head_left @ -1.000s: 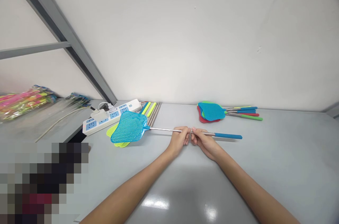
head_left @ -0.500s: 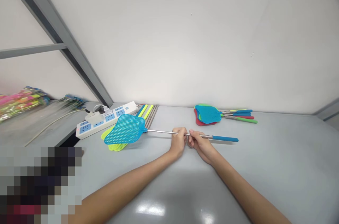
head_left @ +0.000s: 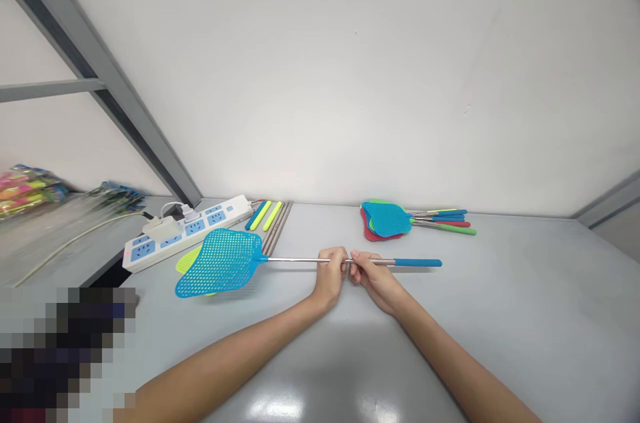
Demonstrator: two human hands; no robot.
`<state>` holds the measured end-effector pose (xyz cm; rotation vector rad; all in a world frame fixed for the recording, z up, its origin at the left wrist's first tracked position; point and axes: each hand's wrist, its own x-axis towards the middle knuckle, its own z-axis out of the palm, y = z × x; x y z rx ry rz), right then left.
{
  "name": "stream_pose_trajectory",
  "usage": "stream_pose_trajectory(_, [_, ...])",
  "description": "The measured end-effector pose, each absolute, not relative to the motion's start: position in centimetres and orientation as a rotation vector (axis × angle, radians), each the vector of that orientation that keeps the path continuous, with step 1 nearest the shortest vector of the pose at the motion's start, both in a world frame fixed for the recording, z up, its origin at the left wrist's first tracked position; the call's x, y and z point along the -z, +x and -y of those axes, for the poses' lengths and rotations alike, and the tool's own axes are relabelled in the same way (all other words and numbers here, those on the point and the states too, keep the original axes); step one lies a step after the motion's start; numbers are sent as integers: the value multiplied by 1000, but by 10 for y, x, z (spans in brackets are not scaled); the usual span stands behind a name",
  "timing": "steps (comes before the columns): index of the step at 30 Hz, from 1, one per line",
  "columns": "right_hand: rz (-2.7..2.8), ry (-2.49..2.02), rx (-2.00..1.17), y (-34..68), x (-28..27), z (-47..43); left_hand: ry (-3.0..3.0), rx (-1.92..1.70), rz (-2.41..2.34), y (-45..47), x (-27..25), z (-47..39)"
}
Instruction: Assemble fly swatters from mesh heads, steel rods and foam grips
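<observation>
A blue fly swatter (head_left: pixel 220 265) with a mesh head and thin metal rod lies level across my view, its blue grip to the right. My left hand (head_left: pixel 331 274) is closed around the rod near the middle. Just right of it, my right hand (head_left: pixel 374 276) closes on the thicker part of the rod, short of the grip. The two hands almost touch. Partly hidden beneath the blue head is a yellow-green swatter head (head_left: pixel 189 259). Behind it lie yellow grip sleeves (head_left: pixel 273 216), a blue one (head_left: pixel 256 216) and several bare metal rods (head_left: pixel 278 226).
A pile of swatters (head_left: pixel 387 219) in blue, red and green lies at the back right near the wall. A white power strip (head_left: pixel 187 233) with plugs and cables stands at left. Plastic-wrapped packs (head_left: pixel 30 189) lie farther left, beyond a grey metal frame (head_left: pixel 135 129).
The view has shifted slightly. The blue swatter's head has tilted and come lower and nearer, covering more of the yellow-green head. Both hands keep their hold on the rod.
</observation>
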<state>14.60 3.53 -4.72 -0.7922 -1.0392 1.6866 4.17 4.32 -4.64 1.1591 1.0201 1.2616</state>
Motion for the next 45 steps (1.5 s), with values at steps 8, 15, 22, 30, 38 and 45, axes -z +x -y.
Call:
stream_pose_trajectory(8, [987, -764, -1701, 147, 44, -36, 1201, -1168, -978, 42, 39, -47])
stream_pose_trajectory(15, [913, -730, -1718, 148, 48, -38, 1217, -1147, -998, 44, 37, -46])
stream_pose_trajectory(22, [909, -739, -1716, 147, 46, -38, 1226, -1125, -1009, 45, 35, -47])
stream_pose_trajectory(30, [959, -678, -1729, 146, 41, -36, 1272, -1100, -955, 41, 42, -48])
stream_pose_trajectory(38, [889, -717, -1714, 148, 51, -40, 1248, -1031, -915, 41, 38, -51])
stream_pose_trajectory(45, [862, -725, -1667, 149, 52, -41, 1251, -893, -831, 35, 41, -55])
